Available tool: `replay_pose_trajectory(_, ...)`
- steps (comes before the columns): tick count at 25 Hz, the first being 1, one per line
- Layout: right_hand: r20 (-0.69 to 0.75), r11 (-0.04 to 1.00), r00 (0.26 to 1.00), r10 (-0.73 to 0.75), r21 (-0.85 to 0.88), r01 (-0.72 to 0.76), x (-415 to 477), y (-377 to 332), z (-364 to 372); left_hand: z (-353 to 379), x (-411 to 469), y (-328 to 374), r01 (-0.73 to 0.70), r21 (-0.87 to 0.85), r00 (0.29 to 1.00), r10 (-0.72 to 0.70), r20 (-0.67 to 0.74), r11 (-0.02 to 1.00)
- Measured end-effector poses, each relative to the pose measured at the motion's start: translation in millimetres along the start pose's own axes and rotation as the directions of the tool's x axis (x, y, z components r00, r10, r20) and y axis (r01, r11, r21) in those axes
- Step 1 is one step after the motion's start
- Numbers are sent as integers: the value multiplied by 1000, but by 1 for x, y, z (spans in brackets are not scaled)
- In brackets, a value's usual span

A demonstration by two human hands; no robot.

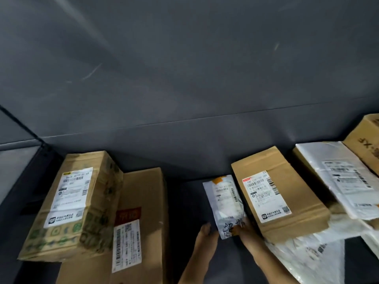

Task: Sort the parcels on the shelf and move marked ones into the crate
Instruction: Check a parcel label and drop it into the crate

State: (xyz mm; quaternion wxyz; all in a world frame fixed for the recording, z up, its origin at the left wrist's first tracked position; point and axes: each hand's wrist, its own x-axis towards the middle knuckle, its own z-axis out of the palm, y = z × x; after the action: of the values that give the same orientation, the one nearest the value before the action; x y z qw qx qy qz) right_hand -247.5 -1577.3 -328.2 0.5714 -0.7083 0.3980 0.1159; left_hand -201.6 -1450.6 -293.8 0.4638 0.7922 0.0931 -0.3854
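A small white pouch parcel (224, 199) with a printed label and black handwriting near its lower end lies in the middle of the dark shelf (184, 201). My right hand (246, 232) pinches its lower right corner, thumb over the handwriting. My left hand (206, 232) holds the lower left corner, fingers partly under it. A brown box with a white label (276, 193) stands just right of the pouch. No crate is in view.
At the left a taped brown box (67, 201) leans on a flat brown carton (141, 201). At the right are a white plastic-wrapped parcel (344, 177), a brown box (367, 136) and crumpled white bags (307, 255). The grey back wall (184, 78) closes off the shelf.
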Motion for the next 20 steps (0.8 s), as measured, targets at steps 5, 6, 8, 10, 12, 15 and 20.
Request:
replay_pose_trajectory(5,-2,998,1000,4,66,-4,-6,-17,3,13,8,4,-60,-8,997,61,54,998)
replay_pose_trajectory(6,-12,994,999,31,104,-30,-5,-17,3,12,6,5,-64,-37,996,66,59,997)
replay_pose_trajectory(8,-79,976,992,99,204,-81,-9,-21,4,9,6,4,-51,-103,996,58,65,993)
replay_pose_trajectory(10,-56,949,991,124,299,-102,-13,-24,5,2,2,5,-4,-182,999,12,43,983)
replay_pose_trajectory(12,55,918,988,144,366,-154,-20,-30,8,-8,-6,9,40,-272,999,-35,23,962)
replay_pose_trajectory(15,144,898,987,69,421,-124,-35,-44,11,-29,-24,16,-10,-302,999,19,27,953)
replay_pose_trajectory(20,170,821,969,-180,569,53,-69,-82,10,-73,-57,27,-156,-406,983,183,27,900)
